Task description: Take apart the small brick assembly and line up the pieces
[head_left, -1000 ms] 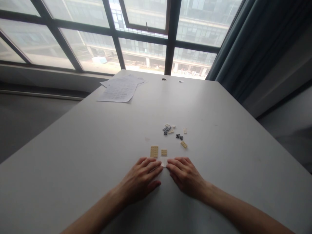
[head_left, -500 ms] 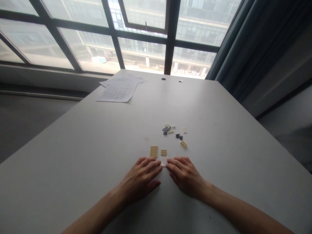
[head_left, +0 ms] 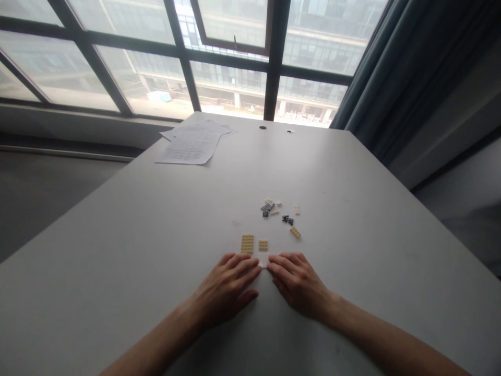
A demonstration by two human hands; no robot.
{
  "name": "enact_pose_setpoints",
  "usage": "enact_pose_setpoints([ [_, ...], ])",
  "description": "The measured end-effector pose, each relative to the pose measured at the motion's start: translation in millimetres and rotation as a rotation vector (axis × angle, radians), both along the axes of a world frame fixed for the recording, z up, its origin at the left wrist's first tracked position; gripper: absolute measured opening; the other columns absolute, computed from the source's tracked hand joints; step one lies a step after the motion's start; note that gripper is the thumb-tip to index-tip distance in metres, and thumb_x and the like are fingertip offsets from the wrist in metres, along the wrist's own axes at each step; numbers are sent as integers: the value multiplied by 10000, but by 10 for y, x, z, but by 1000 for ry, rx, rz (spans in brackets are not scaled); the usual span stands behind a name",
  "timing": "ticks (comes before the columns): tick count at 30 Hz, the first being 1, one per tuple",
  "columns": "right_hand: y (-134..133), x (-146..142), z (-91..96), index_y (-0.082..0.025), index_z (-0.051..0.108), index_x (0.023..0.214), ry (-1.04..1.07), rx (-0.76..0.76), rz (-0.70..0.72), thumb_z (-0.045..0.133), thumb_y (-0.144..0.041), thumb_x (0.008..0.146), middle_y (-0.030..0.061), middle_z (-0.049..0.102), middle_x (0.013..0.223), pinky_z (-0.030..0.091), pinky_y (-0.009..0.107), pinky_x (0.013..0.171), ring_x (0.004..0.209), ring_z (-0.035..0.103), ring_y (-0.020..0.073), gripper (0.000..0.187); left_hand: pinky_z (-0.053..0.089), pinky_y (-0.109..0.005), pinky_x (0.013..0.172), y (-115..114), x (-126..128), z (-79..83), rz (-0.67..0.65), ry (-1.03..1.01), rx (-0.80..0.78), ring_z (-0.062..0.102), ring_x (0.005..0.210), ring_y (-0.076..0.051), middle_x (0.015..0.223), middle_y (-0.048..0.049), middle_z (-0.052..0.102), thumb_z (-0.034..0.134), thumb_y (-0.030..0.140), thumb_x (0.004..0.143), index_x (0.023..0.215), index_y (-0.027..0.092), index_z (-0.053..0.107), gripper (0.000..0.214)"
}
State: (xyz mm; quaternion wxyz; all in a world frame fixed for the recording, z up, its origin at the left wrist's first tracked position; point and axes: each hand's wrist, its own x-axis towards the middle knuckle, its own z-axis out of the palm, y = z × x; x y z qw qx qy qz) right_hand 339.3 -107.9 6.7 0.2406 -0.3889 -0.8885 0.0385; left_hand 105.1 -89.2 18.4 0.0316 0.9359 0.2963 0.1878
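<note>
My left hand [head_left: 234, 286] rests palm down on the white table [head_left: 129, 261], fingers stretched out and thumb apart. Opposite it, my right hand [head_left: 298, 282] lies the same way with its fingers extended. A small whitish piece [head_left: 263, 260] shows between the fingertips of both hands; whether it is paper or plastic I cannot tell. Just beyond my left fingers is a tan building-brick plate [head_left: 247, 243], the larger of two. The smaller tan plate [head_left: 263, 245] lies to its right, past the whitish piece. Neither hand visibly grips anything.
Farther out are a tan brick [head_left: 295, 232], dark pieces [head_left: 288, 220], a grey plate [head_left: 267, 208] among small pale pieces, and a white plate [head_left: 297, 210]. Printed papers [head_left: 190, 146] lie at the far left, near the window. A blue curtain [head_left: 371, 68] hangs at right.
</note>
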Motion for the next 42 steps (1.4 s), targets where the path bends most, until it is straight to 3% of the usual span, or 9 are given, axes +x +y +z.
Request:
enact_pose_setpoints([
  [42,-5,-3,-21,-185,577,1154,-10,-18,1,499,-191,914,80,624,1204,419,397,917,1062,534,220,253,398,-377,949,-10,-4,-5,-4,3,-19,550,1095,-220,1204,-70,618,542,301,871,1203,193,552,350],
])
